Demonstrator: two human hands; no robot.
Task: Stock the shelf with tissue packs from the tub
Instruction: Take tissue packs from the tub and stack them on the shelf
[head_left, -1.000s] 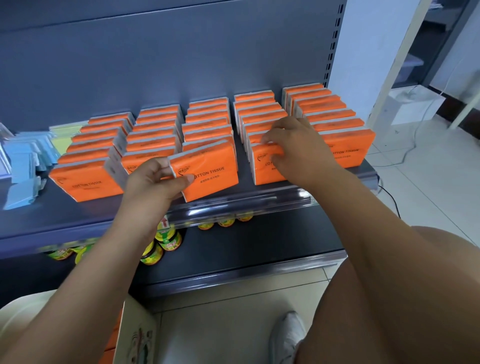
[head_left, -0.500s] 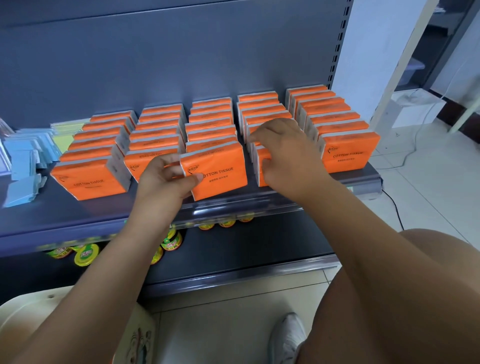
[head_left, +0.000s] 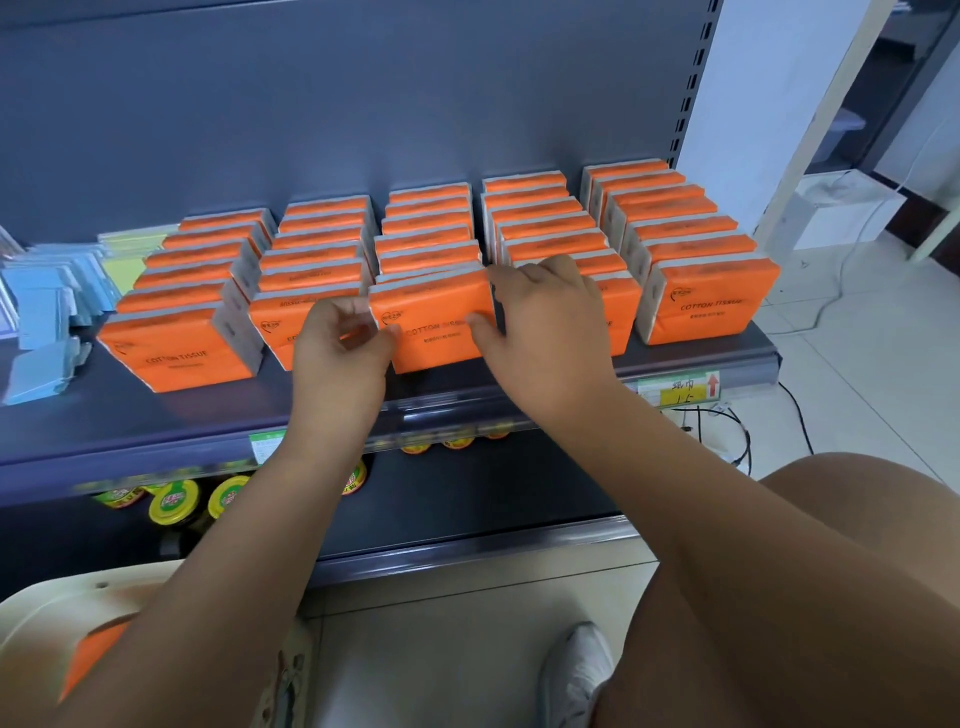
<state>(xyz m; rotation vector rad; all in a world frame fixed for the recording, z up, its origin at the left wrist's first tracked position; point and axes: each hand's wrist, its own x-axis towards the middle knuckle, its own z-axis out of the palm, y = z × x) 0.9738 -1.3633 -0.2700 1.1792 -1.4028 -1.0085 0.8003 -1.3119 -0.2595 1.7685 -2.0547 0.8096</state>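
Note:
Several rows of orange tissue packs stand on the grey shelf (head_left: 156, 415). The front pack of the middle row (head_left: 434, 322) is held at both ends. My left hand (head_left: 337, 348) pinches its left edge, thumb on the front face. My right hand (head_left: 545, 322) grips its right edge, fingers curled over the top and thumb on the front. The front pack of the row to the right (head_left: 621, 312) is partly hidden behind my right hand. The cream tub (head_left: 52, 608) sits at the lower left under my left forearm, with an orange pack (head_left: 93, 654) inside.
Blue packs (head_left: 41, 312) lie at the shelf's left end. Yellow-lidded jars (head_left: 174, 501) stand on the lower shelf. A price label (head_left: 680, 387) hangs on the shelf lip. A white box (head_left: 841, 208) and cables (head_left: 748, 431) are on the floor at right. My shoe (head_left: 576, 670) is below.
My right hand has left the front pack of the row to the right and moved left onto the middle row's front pack. My left hand has stayed on that pack's left edge.

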